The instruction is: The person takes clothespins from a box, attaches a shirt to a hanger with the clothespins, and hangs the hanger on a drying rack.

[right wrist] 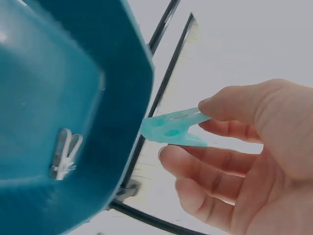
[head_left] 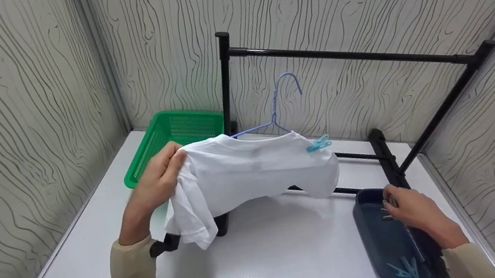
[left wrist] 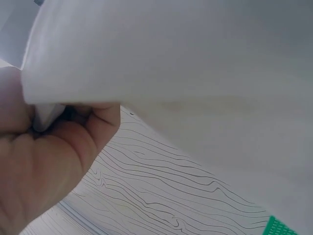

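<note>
My left hand (head_left: 158, 180) grips the left shoulder of a white T-shirt (head_left: 256, 168); the left wrist view shows its fingers curled at the cloth's edge. A blue wire hanger (head_left: 274, 107) sits inside the shirt, its hook standing above the neckline. On the other shoulder is a light-blue clothespin (head_left: 319, 143). Over the far end of a dark blue tub (head_left: 367, 237), my right hand (head_left: 414, 210) pinches a turquoise clothespin (right wrist: 171, 126) between thumb and fingers, as the right wrist view shows. Blue clothespins (head_left: 405, 268) and a whitish clothespin (right wrist: 64, 154) lie in the tub.
Behind the shirt stands a black rack with a top bar (head_left: 350, 54), uprights and lower bars (head_left: 358, 156). A green basket (head_left: 158, 126) is at the back left, partly behind my left hand. Wood-grain panels (head_left: 330, 1) enclose the white table (head_left: 262, 260).
</note>
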`<state>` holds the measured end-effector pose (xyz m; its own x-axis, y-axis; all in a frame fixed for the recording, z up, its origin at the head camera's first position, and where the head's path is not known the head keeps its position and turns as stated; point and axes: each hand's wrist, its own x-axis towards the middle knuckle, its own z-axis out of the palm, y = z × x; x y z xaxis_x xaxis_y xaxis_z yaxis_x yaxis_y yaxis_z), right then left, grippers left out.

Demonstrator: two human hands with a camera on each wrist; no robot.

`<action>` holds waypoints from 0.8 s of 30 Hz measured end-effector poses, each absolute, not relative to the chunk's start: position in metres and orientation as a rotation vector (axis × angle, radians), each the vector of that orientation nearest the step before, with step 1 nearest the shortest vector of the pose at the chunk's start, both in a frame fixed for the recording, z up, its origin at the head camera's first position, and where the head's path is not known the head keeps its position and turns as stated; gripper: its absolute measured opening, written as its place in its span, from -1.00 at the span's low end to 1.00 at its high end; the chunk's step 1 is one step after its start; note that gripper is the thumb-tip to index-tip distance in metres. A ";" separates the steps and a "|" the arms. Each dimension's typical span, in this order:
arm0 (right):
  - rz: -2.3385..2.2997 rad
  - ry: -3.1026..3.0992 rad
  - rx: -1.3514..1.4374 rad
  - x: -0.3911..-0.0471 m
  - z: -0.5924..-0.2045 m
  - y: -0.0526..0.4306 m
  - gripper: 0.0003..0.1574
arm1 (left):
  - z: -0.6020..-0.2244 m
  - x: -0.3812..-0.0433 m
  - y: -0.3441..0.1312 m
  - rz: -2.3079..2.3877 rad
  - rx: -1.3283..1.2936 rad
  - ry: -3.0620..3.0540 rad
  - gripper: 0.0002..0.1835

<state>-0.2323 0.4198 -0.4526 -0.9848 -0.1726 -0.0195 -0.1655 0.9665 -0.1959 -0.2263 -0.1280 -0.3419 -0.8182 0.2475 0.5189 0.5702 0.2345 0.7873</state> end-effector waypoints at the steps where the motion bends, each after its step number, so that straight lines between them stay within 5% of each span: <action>1: -0.296 3.091 -0.281 -0.233 -0.449 0.418 -0.76 | -0.342 -0.226 -0.128 -1.611 -0.759 -2.225 -0.85; 7: -0.260 3.198 -0.375 -0.234 -0.423 0.410 -0.50 | -0.342 -0.226 -0.128 -1.597 -0.731 -2.230 -0.86; 24: -0.316 3.300 -0.576 -0.222 -0.392 0.378 -0.62 | -0.340 -0.228 -0.124 -1.577 -0.747 -2.215 -0.85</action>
